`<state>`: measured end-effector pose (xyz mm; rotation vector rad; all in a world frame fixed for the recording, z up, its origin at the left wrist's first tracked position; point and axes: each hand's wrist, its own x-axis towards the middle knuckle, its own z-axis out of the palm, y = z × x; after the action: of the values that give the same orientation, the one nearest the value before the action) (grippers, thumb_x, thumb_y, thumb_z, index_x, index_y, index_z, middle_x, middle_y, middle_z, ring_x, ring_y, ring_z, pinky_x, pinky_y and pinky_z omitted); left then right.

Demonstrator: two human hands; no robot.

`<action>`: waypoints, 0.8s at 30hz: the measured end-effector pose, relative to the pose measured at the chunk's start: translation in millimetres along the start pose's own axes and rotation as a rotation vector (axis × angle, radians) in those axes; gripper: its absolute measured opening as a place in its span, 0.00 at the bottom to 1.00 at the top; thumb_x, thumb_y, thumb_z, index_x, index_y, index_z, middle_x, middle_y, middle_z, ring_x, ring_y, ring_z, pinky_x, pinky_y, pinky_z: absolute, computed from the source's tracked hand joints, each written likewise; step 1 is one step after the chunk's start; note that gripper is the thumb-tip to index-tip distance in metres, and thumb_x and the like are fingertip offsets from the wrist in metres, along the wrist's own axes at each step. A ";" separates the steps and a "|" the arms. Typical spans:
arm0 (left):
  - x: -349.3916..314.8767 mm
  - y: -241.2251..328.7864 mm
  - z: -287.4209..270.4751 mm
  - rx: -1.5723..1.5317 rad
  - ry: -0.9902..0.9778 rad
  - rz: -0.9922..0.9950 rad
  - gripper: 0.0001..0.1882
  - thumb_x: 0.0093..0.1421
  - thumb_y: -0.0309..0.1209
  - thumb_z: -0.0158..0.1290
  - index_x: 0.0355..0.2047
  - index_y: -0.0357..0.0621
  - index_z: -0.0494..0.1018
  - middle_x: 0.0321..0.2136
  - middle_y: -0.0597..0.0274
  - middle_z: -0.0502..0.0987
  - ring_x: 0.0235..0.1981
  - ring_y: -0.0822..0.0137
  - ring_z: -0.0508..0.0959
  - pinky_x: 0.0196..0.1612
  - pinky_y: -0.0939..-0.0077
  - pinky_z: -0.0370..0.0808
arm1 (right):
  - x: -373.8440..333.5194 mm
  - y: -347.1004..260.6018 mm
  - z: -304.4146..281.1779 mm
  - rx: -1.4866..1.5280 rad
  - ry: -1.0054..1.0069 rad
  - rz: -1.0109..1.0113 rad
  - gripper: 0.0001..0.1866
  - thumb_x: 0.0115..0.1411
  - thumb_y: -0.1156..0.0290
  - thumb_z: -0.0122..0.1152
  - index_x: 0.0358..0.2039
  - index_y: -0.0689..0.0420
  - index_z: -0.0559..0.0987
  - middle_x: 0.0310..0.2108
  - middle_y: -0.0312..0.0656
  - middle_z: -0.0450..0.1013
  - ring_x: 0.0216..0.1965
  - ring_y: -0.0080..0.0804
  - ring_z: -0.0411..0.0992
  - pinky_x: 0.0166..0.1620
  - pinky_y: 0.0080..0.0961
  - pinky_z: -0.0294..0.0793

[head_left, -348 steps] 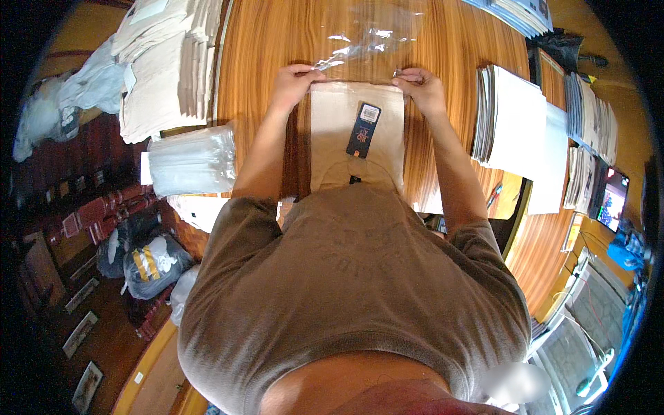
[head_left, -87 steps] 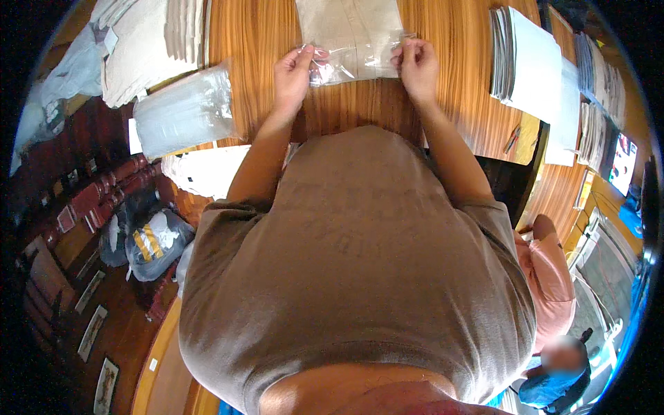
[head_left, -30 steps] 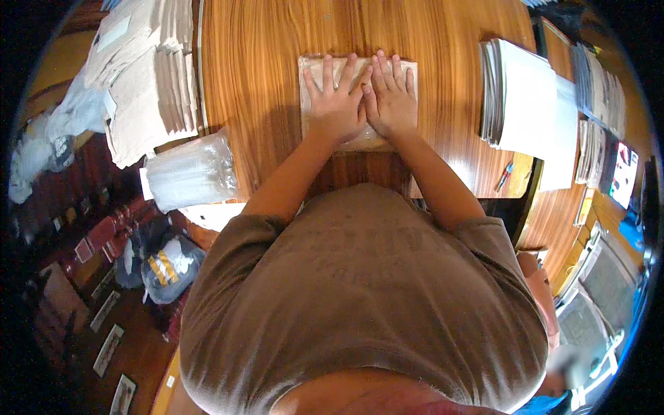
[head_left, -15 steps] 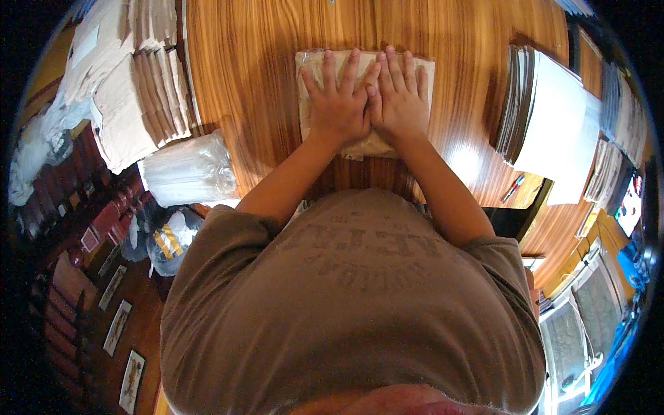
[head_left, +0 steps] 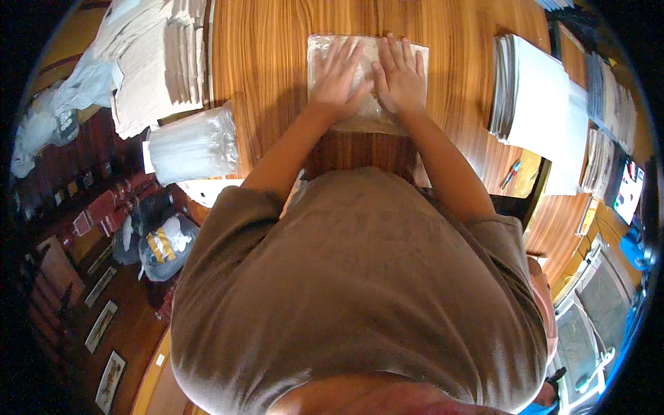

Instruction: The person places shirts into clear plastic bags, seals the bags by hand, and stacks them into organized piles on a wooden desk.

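Observation:
A flat tan packet in a clear plastic sleeve [head_left: 366, 123] lies on the wood-grain table [head_left: 277, 62]. Both palms rest on it. On its left half is my left hand [head_left: 337, 81], fingers stretched out and the thumb apart toward the middle. My right hand [head_left: 401, 81] lies flat on the right half, fingers pointing away from me. A gap between the two thumbs shows the shiny plastic. What the packet holds under the hands cannot be made out.
At the left stand stacked brown paper pieces [head_left: 155, 76] and a bundle of clear plastic sleeves [head_left: 194, 145]. A stack of white sheets [head_left: 536, 97] is on the right, with a small red and blue tool or pen [head_left: 510, 174] nearer me. A stuffed plastic bag [head_left: 166, 245] sits lower left.
My hands have drawn apart; before, their thumbs overlapped near the packet's middle. The whole view has shifted slightly, and the packet now sits a little higher in it.

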<state>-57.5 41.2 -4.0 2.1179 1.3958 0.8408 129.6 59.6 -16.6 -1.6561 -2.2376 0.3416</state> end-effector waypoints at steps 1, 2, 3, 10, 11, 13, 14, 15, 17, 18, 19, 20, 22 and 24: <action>-12.6 1.8 -8.3 0.144 -0.026 0.031 0.48 0.57 0.61 0.58 0.75 0.61 0.58 0.76 0.47 0.52 0.76 0.31 0.46 0.66 0.14 0.41 | 0.8 4.0 0.7 0.014 0.012 -0.002 0.36 0.76 0.46 0.31 0.75 0.53 0.59 0.78 0.42 0.50 0.79 0.48 0.42 0.77 0.53 0.36; -33.8 4.9 -12.9 0.292 -0.045 0.051 0.55 0.51 0.67 0.60 0.75 0.61 0.57 0.76 0.47 0.51 0.75 0.30 0.46 0.66 0.14 0.41 | 1.7 2.0 0.7 -0.017 -0.001 0.002 0.36 0.76 0.46 0.31 0.76 0.53 0.57 0.78 0.41 0.50 0.79 0.47 0.42 0.77 0.52 0.37; -49.0 9.4 -14.3 0.439 -0.072 0.063 0.62 0.44 0.72 0.63 0.76 0.62 0.56 0.76 0.47 0.51 0.75 0.28 0.45 0.67 0.15 0.41 | 1.9 1.7 -3.2 -0.040 -0.008 0.001 0.36 0.76 0.46 0.31 0.76 0.53 0.57 0.78 0.41 0.50 0.79 0.47 0.42 0.77 0.51 0.37; -66.7 18.8 -21.4 0.020 0.236 -0.296 0.68 0.42 0.66 0.72 0.74 0.42 0.54 0.72 0.31 0.53 0.71 0.35 0.57 0.68 0.36 0.59 | -11.8 10.9 -31.0 0.227 0.133 0.107 0.37 0.68 0.49 0.57 0.68 0.63 0.66 0.70 0.60 0.61 0.72 0.55 0.58 0.72 0.48 0.57; -73.3 8.3 -23.8 -0.196 0.400 -0.408 0.66 0.45 0.61 0.74 0.73 0.37 0.55 0.70 0.31 0.56 0.70 0.39 0.61 0.68 0.43 0.64 | -31.3 -1.0 -59.3 0.224 0.092 0.223 0.39 0.66 0.50 0.62 0.67 0.66 0.66 0.68 0.63 0.63 0.70 0.55 0.62 0.70 0.46 0.62; -70.7 8.9 -39.8 -0.551 0.213 -0.735 0.46 0.57 0.42 0.72 0.67 0.29 0.62 0.59 0.39 0.72 0.57 0.57 0.76 0.53 0.64 0.78 | -53.7 8.4 -77.9 0.311 0.026 0.416 0.40 0.61 0.53 0.70 0.64 0.69 0.68 0.63 0.64 0.69 0.63 0.53 0.70 0.63 0.42 0.71; -71.8 -1.6 -48.6 -0.728 0.091 -0.785 0.42 0.59 0.40 0.71 0.65 0.30 0.64 0.57 0.42 0.75 0.53 0.60 0.79 0.50 0.67 0.80 | -70.2 16.1 -75.0 0.405 -0.008 0.485 0.40 0.60 0.54 0.73 0.61 0.70 0.70 0.59 0.62 0.72 0.58 0.51 0.74 0.59 0.40 0.75; -76.0 -7.0 -51.8 -0.903 -0.033 -0.831 0.38 0.61 0.38 0.69 0.64 0.31 0.66 0.55 0.45 0.78 0.49 0.64 0.82 0.47 0.70 0.82 | -84.2 21.6 -70.6 0.498 -0.042 0.553 0.39 0.58 0.55 0.75 0.59 0.70 0.71 0.56 0.60 0.76 0.53 0.48 0.78 0.54 0.38 0.79; -64.6 21.5 -73.1 -0.861 -0.080 -0.753 0.24 0.64 0.31 0.66 0.57 0.33 0.75 0.44 0.56 0.84 0.44 0.68 0.83 0.47 0.72 0.81 | -87.6 16.0 -79.6 0.693 0.049 0.535 0.31 0.60 0.61 0.75 0.55 0.69 0.74 0.49 0.53 0.79 0.47 0.38 0.78 0.50 0.34 0.79; -63.4 22.7 -78.8 -0.798 -0.045 -0.625 0.22 0.65 0.31 0.65 0.57 0.33 0.75 0.44 0.57 0.84 0.44 0.69 0.82 0.47 0.72 0.81 | -90.5 8.1 -85.9 0.790 0.092 0.518 0.27 0.61 0.64 0.74 0.53 0.69 0.76 0.46 0.49 0.80 0.44 0.33 0.78 0.48 0.32 0.78; -62.3 21.8 -81.8 -0.734 -0.005 -0.501 0.21 0.66 0.30 0.64 0.56 0.34 0.76 0.44 0.58 0.84 0.44 0.70 0.82 0.48 0.73 0.80 | -93.4 -0.6 -89.7 0.887 0.129 0.498 0.23 0.62 0.67 0.74 0.51 0.68 0.77 0.42 0.46 0.82 0.40 0.28 0.78 0.46 0.30 0.78; -63.5 16.4 -74.0 -0.804 0.218 -0.374 0.19 0.67 0.25 0.62 0.57 0.37 0.76 0.46 0.61 0.83 0.47 0.70 0.81 0.52 0.75 0.78 | -95.4 -15.5 -94.8 1.034 0.372 0.395 0.16 0.64 0.71 0.72 0.47 0.67 0.79 0.40 0.41 0.81 0.38 0.25 0.77 0.44 0.28 0.77; -60.5 11.7 -65.3 -0.884 0.437 -0.430 0.30 0.72 0.47 0.53 0.66 0.40 0.68 0.58 0.52 0.77 0.54 0.64 0.78 0.55 0.64 0.77 | -103.1 -33.4 -133.3 0.765 0.527 0.138 0.12 0.59 0.75 0.73 0.43 0.62 0.83 0.37 0.41 0.81 0.35 0.31 0.76 0.40 0.29 0.76; -54.7 32.7 -74.2 -1.409 0.413 -0.591 0.52 0.68 0.73 0.34 0.76 0.44 0.50 0.68 0.38 0.65 0.65 0.48 0.70 0.65 0.50 0.69 | -105.6 -44.0 -152.1 0.370 0.643 -0.376 0.15 0.50 0.77 0.75 0.40 0.56 0.86 0.37 0.40 0.79 0.37 0.39 0.76 0.40 0.35 0.76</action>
<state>-105.3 -18.2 57.3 0.4629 0.9389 1.4108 180.5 -55.2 126.4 -0.9481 -1.7980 0.0927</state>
